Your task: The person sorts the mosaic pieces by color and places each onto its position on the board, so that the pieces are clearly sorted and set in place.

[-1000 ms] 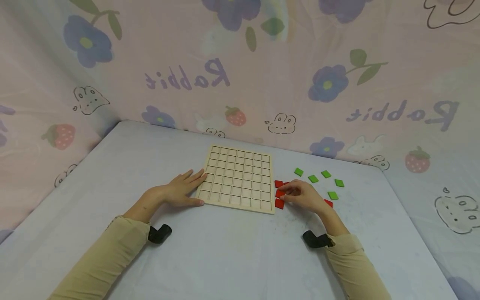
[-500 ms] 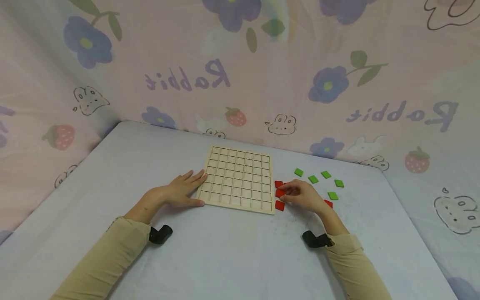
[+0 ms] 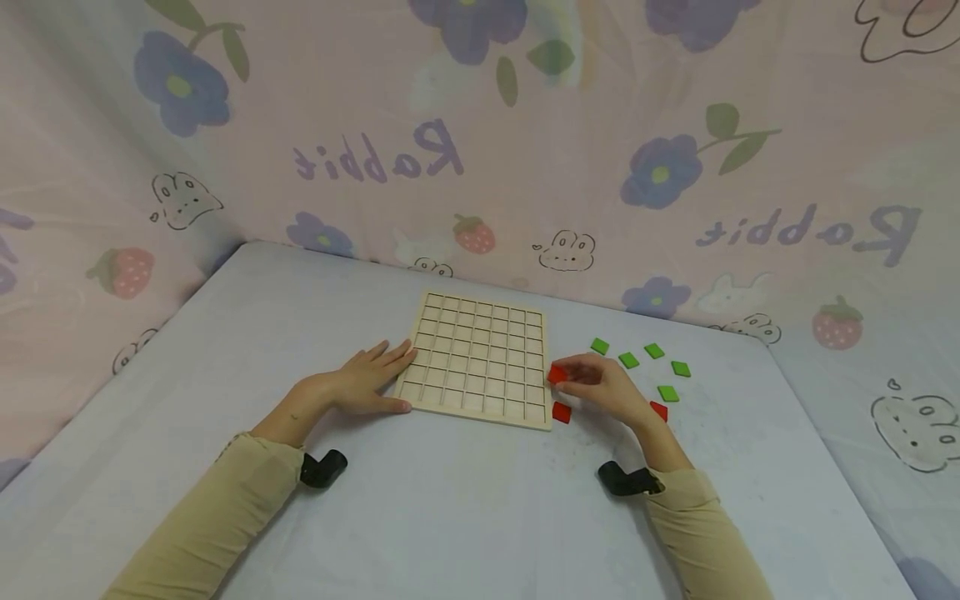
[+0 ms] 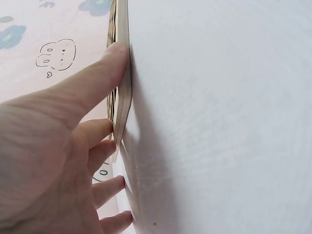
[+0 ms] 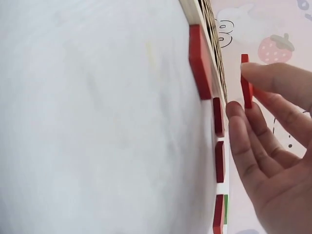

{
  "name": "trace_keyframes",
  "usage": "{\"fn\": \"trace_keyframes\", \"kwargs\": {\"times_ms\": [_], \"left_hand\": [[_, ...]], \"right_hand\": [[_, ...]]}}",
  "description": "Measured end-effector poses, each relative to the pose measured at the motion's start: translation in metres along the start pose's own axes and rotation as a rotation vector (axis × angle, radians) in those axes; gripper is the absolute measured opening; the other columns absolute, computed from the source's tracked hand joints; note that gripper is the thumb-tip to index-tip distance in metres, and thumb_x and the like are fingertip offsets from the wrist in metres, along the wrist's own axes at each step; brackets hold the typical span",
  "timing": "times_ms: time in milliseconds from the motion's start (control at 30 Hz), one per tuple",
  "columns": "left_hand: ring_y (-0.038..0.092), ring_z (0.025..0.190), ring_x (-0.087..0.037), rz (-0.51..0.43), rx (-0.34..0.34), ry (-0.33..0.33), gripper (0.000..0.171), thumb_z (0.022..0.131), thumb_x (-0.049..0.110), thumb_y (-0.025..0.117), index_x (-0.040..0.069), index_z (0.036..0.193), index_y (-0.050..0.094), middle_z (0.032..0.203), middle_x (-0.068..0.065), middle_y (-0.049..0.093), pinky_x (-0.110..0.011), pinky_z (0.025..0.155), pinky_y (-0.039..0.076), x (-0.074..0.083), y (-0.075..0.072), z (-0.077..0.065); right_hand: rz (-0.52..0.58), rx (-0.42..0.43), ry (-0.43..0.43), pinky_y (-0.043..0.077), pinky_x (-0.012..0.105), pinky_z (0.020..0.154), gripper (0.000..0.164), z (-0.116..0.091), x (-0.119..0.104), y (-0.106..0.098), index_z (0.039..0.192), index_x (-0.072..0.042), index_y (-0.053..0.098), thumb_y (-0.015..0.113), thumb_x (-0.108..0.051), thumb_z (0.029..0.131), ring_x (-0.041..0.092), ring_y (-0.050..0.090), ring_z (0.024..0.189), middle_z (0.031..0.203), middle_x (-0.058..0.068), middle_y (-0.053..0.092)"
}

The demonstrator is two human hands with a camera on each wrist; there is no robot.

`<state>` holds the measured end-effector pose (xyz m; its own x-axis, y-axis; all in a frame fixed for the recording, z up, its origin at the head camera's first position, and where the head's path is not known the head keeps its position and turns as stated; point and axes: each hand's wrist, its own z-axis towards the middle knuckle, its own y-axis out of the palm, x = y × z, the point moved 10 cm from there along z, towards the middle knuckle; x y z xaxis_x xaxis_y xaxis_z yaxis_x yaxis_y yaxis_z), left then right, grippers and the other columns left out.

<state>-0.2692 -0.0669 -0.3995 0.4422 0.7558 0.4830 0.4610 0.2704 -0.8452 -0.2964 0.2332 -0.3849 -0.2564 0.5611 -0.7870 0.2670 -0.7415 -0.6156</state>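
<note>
A pale wooden grid board (image 3: 480, 358) lies flat on the white table. My left hand (image 3: 367, 385) rests at its left edge with fingers spread; in the left wrist view the thumb (image 4: 116, 53) touches the side of the board. Beside the board's right edge, my right hand (image 3: 611, 390) pinches a red square tile (image 3: 557, 374) between thumb and fingers. The right wrist view shows this red tile (image 5: 246, 92) lifted off the table. Below that hand lies another red tile (image 3: 562, 412), close to the board's lower right corner.
Several green tiles (image 3: 628, 360) are scattered right of the board, beyond the right hand. One red tile (image 3: 659, 411) lies partly behind the right wrist. More red tiles (image 5: 220, 162) lie on the table in the right wrist view. A patterned cloth (image 3: 480, 150) hangs behind.
My right hand has lifted a red tile from the table and moved slightly up and to the left with it. My left hand has stayed at the board.
</note>
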Motion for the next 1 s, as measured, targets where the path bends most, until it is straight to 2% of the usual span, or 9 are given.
{"fn": "trace_keyframes", "kwargs": {"times_ms": [133, 267, 500, 733, 1000], "left_hand": [[0.001, 0.144, -0.049, 0.001, 0.000, -0.002, 0.083, 0.093, 0.041, 0.059, 0.002, 0.153, 0.015, 0.160, -0.018, 0.005, -0.064, 0.114, 0.003, 0.000, 0.000, -0.001], [0.001, 0.144, -0.048, 0.011, -0.004, -0.007, 0.084, 0.093, 0.042, 0.058, 0.002, 0.153, 0.015, 0.161, -0.018, 0.005, -0.064, 0.114, 0.003, 0.000, 0.001, -0.001], [0.000, 0.144, -0.048, 0.001, -0.006, -0.006, 0.083, 0.094, 0.041, 0.059, 0.002, 0.153, 0.015, 0.161, -0.018, 0.005, -0.064, 0.114, 0.003, -0.001, 0.001, -0.001], [0.000, 0.144, -0.048, 0.008, -0.014, -0.007, 0.084, 0.094, 0.041, 0.058, 0.002, 0.153, 0.014, 0.161, -0.018, 0.005, -0.064, 0.114, 0.003, -0.003, 0.003, 0.001], [0.000, 0.144, -0.048, 0.013, -0.016, -0.009, 0.084, 0.094, 0.041, 0.058, 0.002, 0.153, 0.013, 0.161, -0.018, 0.004, -0.064, 0.114, 0.003, -0.003, 0.003, 0.001]], "right_hand": [[0.015, 0.009, -0.005, 0.052, 0.020, 0.082, 0.038, 0.002, -0.003, 0.001, 0.120, -0.004, 0.064, 0.074, -0.013, 0.084, 0.015, 0.064, 0.094, 0.113, 0.015, 0.066], [0.002, 0.013, 0.029, 0.052, 0.021, 0.082, 0.038, 0.006, -0.004, 0.003, 0.120, -0.008, 0.066, 0.074, -0.015, 0.084, 0.016, 0.064, 0.096, 0.113, 0.012, 0.065], [0.000, 0.009, 0.009, 0.051, 0.024, 0.083, 0.037, 0.017, -0.013, 0.012, 0.120, -0.006, 0.066, 0.073, -0.014, 0.085, 0.024, 0.063, 0.099, 0.113, 0.014, 0.063], [0.003, 0.021, 0.001, 0.051, 0.025, 0.085, 0.036, 0.028, -0.017, 0.021, 0.119, -0.006, 0.066, 0.074, -0.016, 0.085, 0.022, 0.063, 0.098, 0.111, 0.013, 0.064], [0.031, 0.020, 0.002, 0.051, 0.037, 0.092, 0.038, 0.035, -0.022, 0.028, 0.122, -0.006, 0.065, 0.072, -0.017, 0.086, 0.028, 0.062, 0.107, 0.120, 0.014, 0.061]]}}
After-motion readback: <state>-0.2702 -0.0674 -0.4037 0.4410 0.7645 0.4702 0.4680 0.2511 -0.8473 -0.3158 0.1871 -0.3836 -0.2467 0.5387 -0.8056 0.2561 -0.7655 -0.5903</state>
